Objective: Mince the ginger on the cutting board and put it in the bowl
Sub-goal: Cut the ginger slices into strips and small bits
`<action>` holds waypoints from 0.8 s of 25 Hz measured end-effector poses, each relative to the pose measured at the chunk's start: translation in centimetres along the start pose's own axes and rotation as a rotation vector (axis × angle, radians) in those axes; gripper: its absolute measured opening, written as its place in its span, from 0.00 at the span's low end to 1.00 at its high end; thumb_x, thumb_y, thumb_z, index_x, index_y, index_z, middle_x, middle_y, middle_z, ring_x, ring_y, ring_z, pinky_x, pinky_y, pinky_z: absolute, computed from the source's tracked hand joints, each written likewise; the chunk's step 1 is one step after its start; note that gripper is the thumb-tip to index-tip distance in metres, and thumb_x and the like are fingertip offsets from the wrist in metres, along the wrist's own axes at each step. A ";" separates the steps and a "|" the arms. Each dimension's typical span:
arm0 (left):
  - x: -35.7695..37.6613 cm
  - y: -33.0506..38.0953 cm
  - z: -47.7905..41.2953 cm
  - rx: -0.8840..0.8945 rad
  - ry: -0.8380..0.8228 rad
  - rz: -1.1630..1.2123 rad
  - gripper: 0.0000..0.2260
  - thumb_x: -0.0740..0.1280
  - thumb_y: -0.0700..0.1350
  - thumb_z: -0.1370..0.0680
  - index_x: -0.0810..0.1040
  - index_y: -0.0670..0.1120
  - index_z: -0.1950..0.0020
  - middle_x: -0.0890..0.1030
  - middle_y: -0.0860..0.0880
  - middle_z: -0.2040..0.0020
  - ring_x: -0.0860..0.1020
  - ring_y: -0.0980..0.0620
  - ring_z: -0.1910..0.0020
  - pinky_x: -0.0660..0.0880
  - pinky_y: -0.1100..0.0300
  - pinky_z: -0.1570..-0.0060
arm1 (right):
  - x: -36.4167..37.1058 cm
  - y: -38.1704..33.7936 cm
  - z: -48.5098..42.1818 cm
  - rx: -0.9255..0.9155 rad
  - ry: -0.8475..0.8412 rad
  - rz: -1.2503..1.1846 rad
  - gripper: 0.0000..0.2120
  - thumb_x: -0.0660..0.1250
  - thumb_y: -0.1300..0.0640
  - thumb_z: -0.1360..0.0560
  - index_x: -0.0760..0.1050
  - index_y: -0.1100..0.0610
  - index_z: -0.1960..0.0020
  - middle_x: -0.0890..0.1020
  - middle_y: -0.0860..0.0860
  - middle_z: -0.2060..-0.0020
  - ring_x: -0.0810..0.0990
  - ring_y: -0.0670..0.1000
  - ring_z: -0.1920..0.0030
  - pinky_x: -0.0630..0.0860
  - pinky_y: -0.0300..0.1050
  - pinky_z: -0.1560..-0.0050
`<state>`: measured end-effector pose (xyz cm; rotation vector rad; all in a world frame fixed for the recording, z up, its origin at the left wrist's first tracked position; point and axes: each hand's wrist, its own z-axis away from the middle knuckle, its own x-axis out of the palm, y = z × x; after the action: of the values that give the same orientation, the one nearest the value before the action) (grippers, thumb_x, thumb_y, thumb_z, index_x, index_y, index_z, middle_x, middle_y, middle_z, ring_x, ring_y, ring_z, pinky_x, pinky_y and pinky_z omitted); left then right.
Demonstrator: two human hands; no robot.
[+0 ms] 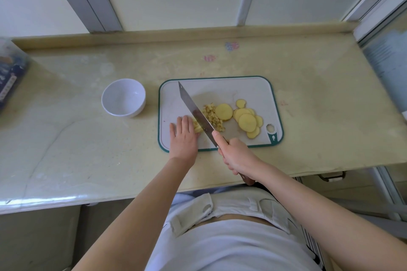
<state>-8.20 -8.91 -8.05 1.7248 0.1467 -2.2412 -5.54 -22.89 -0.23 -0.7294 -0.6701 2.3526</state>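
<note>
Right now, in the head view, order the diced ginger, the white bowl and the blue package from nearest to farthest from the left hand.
1. Diced ginger, on the cutting board just right of the left hand.
2. White bowl, on the counter left of the board.
3. Blue package, at the counter's far left edge.

The bowl [123, 97] stands left of the cutting board [253, 90], on which the ginger [246, 120] lies.
</note>
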 end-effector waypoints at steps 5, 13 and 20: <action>-0.2 0.0 0.0 0.007 -0.028 -0.047 0.25 0.49 0.42 0.18 0.42 0.37 0.25 0.46 0.41 0.24 0.43 0.42 0.25 0.43 0.46 0.27 | 0.2 -0.5 -0.7 0.016 0.014 0.081 0.28 0.50 0.35 0.20 0.57 0.54 0.69 0.60 0.50 0.76 0.58 0.50 0.78 0.58 0.38 0.77; 0.4 -0.2 -0.2 0.000 -0.039 -0.065 0.24 0.46 0.45 0.17 0.40 0.38 0.25 0.45 0.42 0.23 0.42 0.42 0.24 0.42 0.46 0.27 | 1.4 -0.9 -1.1 -0.051 0.040 0.224 0.25 0.51 0.41 0.18 0.59 0.53 0.69 0.65 0.53 0.72 0.65 0.51 0.72 0.63 0.46 0.69; 0.3 -0.1 -0.3 0.002 -0.031 -0.064 0.24 0.44 0.48 0.17 0.41 0.37 0.25 0.47 0.42 0.24 0.44 0.43 0.24 0.43 0.46 0.28 | 1.6 0.7 -2.7 -0.023 0.103 0.165 0.29 0.52 0.37 0.20 0.60 0.57 0.71 0.66 0.51 0.75 0.65 0.53 0.73 0.62 0.44 0.70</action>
<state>-8.04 -8.81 -8.38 1.7081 0.1959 -2.3137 -5.20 -21.61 -3.11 -0.9414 -0.6144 2.4389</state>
